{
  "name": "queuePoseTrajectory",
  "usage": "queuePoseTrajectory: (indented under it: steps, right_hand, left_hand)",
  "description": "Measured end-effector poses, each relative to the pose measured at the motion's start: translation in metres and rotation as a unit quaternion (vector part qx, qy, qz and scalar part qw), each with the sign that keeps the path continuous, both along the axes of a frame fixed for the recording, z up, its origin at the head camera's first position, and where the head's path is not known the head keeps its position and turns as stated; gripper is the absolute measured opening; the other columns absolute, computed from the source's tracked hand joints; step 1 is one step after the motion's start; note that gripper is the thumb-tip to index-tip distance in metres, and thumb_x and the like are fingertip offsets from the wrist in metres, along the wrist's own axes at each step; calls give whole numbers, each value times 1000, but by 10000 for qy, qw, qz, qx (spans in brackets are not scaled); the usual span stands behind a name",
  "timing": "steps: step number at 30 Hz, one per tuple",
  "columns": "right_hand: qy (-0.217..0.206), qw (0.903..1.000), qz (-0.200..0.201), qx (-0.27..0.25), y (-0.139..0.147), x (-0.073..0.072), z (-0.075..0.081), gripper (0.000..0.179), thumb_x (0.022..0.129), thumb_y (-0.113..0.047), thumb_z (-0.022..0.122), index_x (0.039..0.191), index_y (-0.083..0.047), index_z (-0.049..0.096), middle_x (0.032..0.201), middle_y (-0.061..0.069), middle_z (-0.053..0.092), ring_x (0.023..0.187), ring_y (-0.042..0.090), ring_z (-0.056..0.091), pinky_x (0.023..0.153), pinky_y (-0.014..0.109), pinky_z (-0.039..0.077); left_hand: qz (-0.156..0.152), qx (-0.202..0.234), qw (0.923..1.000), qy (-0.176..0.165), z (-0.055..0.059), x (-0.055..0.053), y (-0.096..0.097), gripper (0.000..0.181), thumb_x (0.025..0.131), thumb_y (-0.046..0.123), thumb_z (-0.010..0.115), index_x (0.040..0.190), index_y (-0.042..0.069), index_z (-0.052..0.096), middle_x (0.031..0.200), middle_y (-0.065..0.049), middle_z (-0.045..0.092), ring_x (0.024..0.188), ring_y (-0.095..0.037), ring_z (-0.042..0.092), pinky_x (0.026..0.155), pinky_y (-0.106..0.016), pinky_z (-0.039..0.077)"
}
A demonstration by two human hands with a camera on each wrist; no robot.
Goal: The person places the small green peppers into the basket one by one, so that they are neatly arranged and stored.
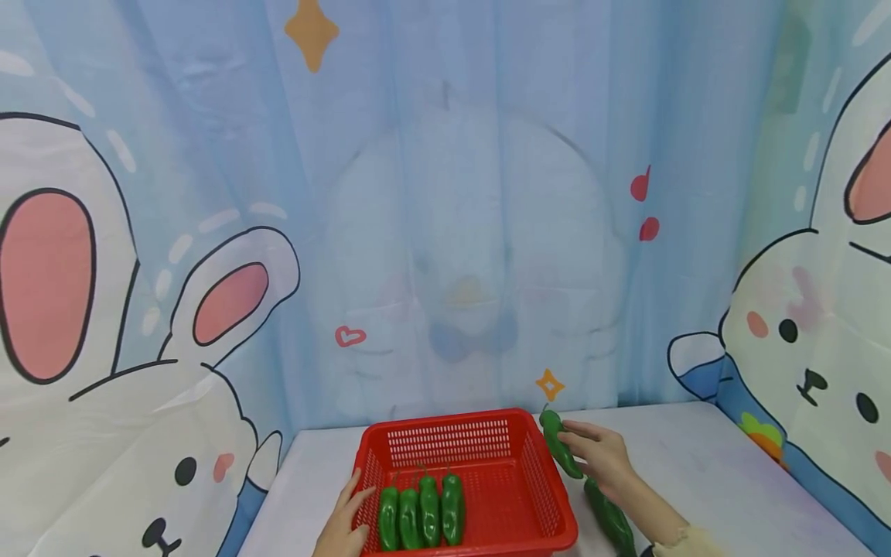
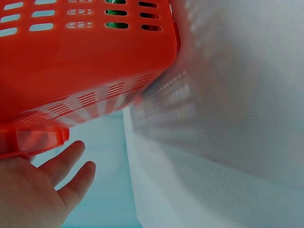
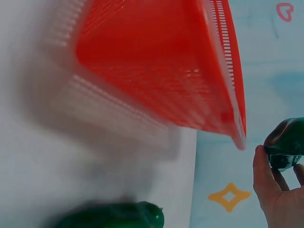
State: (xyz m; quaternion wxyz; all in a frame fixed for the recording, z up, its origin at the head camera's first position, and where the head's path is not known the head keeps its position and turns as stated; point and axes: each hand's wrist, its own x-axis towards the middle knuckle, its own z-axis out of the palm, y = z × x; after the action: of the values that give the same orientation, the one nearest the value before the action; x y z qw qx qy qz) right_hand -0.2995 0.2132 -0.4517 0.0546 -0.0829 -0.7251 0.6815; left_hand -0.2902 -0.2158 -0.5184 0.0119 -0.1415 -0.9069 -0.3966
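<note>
A red plastic basket [image 1: 445, 422] with slotted walls stands on the table. Several green peppers [image 1: 430, 510] lie side by side in its left half, stems pointing away. At the basket's left rim is my left hand [image 1: 341, 520], its fingers spread and fairly straight; the left wrist view shows that hand [image 2: 42, 192] against the rim's lip. My right hand [image 1: 600, 458] pinches another green pepper [image 1: 554, 439] by its side, just outside the right rim. In the right wrist view, thumb and fingers hold this pepper [image 3: 287, 145], partly cut off by the frame edge.
One more green pepper [image 1: 609, 517] lies on the white table [image 1: 668, 449] to the right of the basket, under my right forearm. Behind the table hangs a blue curtain [image 1: 452, 193] with cartoon rabbits.
</note>
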Motion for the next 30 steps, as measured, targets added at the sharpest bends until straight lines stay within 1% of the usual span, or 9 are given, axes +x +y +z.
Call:
queuePoseTrajectory:
  steps: [6,10,12,16,21,26,30]
  right_hand:
    - [144,9996,169,-196,-16,3,3,53,91,-13,67,134,14,51,120,22,66,94,24,70,76,39,58]
    - [133,9993,220,-288,-26,3,3,52,91,-12,67,133,14,52,118,20,66,93,25,70,74,39,59]
    - [119,9990,234,-367,-30,3,4,51,91,-12,67,132,14,53,115,18,68,90,23,70,73,37,59]
    - [101,9979,260,-581,-40,2,5,49,91,-11,68,131,14,54,109,13,70,85,21,70,70,35,59]
    - [43,9958,298,-864,-51,2,4,47,90,-8,68,130,14,55,105,12,70,84,20,71,70,35,59]
    - [-15,9961,329,-822,-62,0,0,45,90,-7,68,129,12,57,106,12,69,84,18,69,69,35,59]
    - [-2,9963,339,-788,-68,-1,-2,45,89,-7,68,129,12,57,109,14,69,87,20,69,70,37,59]
  left_hand:
    - [-18,-14,10000,8,-2,-1,0,62,76,-3,54,138,-4,52,158,-26,19,139,-55,20,101,-71,30]
    - [-27,-22,10000,30,-3,0,1,62,76,-4,54,137,-5,52,158,-26,19,139,-56,20,101,-71,31]
    - [-5,-35,10000,49,-2,0,1,62,75,-4,54,137,-5,52,158,-26,19,139,-56,20,101,-71,31]
    - [82,-26,10000,-27,1,1,2,62,76,-4,54,138,-3,52,159,-24,19,140,-54,21,101,-71,31]
    - [158,8,9998,-110,4,1,3,62,76,-4,55,138,-2,53,159,-23,19,140,-54,21,102,-71,31]
    - [166,52,9997,-150,4,1,3,61,76,-4,55,138,-2,53,159,-23,19,140,-54,21,102,-70,30]
    - [145,-3,9999,-79,2,0,3,61,77,-3,55,138,-3,53,159,-24,19,140,-54,21,103,-70,29]
